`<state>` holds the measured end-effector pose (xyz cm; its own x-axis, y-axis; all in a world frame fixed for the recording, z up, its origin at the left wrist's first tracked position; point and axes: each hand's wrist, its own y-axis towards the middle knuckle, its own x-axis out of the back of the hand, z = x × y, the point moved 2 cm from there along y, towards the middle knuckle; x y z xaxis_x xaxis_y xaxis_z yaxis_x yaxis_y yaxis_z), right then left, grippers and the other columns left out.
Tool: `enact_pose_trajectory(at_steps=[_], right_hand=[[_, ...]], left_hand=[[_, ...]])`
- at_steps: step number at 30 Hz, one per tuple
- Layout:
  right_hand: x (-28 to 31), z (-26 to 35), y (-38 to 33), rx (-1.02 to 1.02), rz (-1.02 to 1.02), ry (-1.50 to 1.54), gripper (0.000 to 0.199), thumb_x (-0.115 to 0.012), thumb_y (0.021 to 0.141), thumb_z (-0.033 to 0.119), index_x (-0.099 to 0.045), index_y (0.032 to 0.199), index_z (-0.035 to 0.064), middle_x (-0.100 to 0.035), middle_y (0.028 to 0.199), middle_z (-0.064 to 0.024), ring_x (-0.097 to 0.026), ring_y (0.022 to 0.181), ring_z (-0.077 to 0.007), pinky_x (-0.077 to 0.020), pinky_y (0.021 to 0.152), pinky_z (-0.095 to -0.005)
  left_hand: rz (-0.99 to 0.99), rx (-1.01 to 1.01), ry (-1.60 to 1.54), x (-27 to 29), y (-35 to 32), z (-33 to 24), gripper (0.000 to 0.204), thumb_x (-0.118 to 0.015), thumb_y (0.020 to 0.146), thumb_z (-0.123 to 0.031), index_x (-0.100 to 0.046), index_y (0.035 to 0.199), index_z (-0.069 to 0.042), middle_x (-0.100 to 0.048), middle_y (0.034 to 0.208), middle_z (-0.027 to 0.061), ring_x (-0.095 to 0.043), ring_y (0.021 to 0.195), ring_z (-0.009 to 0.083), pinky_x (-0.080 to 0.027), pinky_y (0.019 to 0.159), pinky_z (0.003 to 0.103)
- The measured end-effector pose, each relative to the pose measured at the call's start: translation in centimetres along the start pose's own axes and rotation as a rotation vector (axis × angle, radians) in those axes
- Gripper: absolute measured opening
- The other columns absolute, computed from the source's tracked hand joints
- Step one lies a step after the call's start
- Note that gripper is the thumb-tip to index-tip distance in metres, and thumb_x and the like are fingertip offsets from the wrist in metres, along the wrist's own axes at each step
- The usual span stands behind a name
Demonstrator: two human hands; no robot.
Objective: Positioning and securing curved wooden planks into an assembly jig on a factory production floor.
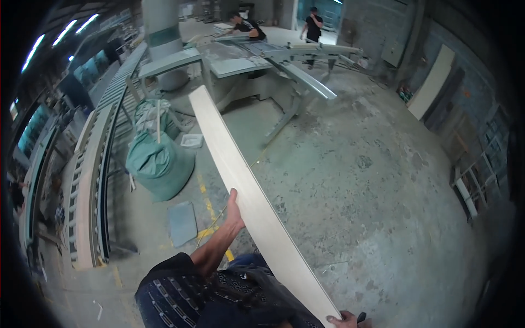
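Observation:
A long pale wooden board (pixel 240 175) runs from the lower right up toward a panel saw. My left hand (pixel 234 214) grips its left edge near the middle, thumb on top. My right hand (pixel 344 320) holds the near end at the bottom edge of the view; only its fingertips show. The board is carried above a dusty concrete floor.
A grey panel saw table (pixel 240 63) stands ahead, with two people at work behind it. Green filled sacks (pixel 158 161) sit on the left beside a long roller conveyor (pixel 93 164). A white panel (pixel 432 82) leans on the right wall.

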<state>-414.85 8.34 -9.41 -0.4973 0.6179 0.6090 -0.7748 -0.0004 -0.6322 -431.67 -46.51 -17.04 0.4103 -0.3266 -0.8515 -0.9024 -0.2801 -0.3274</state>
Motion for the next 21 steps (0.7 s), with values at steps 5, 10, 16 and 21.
enact_pose_trajectory(at_steps=[5,10,16,21], right_hand=[[1.7,11.0,9.1,-0.048,0.102,0.120,0.068,-0.086,0.077,0.035,-0.063,0.125,-0.0077,-0.071,0.115,-0.0206,-0.067,0.102,-0.0270,-0.0532,0.090,-0.0370],[1.9,18.5,21.3,0.024,0.065,0.135,0.065,-0.085,0.080,0.034,-0.064,0.124,-0.0081,-0.073,0.108,-0.0179,-0.068,0.095,-0.0261,-0.0538,0.085,-0.0364],[3.4,24.1,40.2,0.155,0.414,0.375,0.064,-0.088,0.074,0.037,-0.069,0.116,-0.0073,-0.074,0.101,-0.0173,-0.070,0.094,-0.0229,-0.0532,0.087,-0.0386],[6.5,36.7,44.5,0.065,0.252,0.125,0.045,-0.075,0.090,0.028,-0.067,0.117,-0.0076,-0.073,0.099,-0.0144,-0.066,0.083,-0.0210,-0.0529,0.074,-0.0373]], left_hand=[[0.028,0.000,0.016,-3.8,12.6,-6.0,0.076,-0.034,0.102,-0.065,-0.046,0.146,-0.004,-0.056,0.142,0.0177,-0.053,0.129,0.0392,-0.040,0.110,0.056],[0.001,-0.031,0.048,-6.3,25.2,-10.6,0.077,-0.034,0.101,-0.065,-0.047,0.146,-0.004,-0.056,0.141,0.0192,-0.054,0.128,0.0399,-0.039,0.111,0.056],[-0.070,-0.033,0.074,-9.0,41.7,-15.1,0.074,-0.034,0.104,-0.060,-0.041,0.148,-0.002,-0.053,0.143,0.0213,-0.053,0.129,0.0390,-0.039,0.112,0.053],[-0.129,-0.137,-0.007,-9.3,49.7,-21.4,0.073,-0.039,0.103,-0.059,-0.041,0.149,-0.002,-0.052,0.144,0.0211,-0.052,0.131,0.0375,-0.039,0.112,0.052]])
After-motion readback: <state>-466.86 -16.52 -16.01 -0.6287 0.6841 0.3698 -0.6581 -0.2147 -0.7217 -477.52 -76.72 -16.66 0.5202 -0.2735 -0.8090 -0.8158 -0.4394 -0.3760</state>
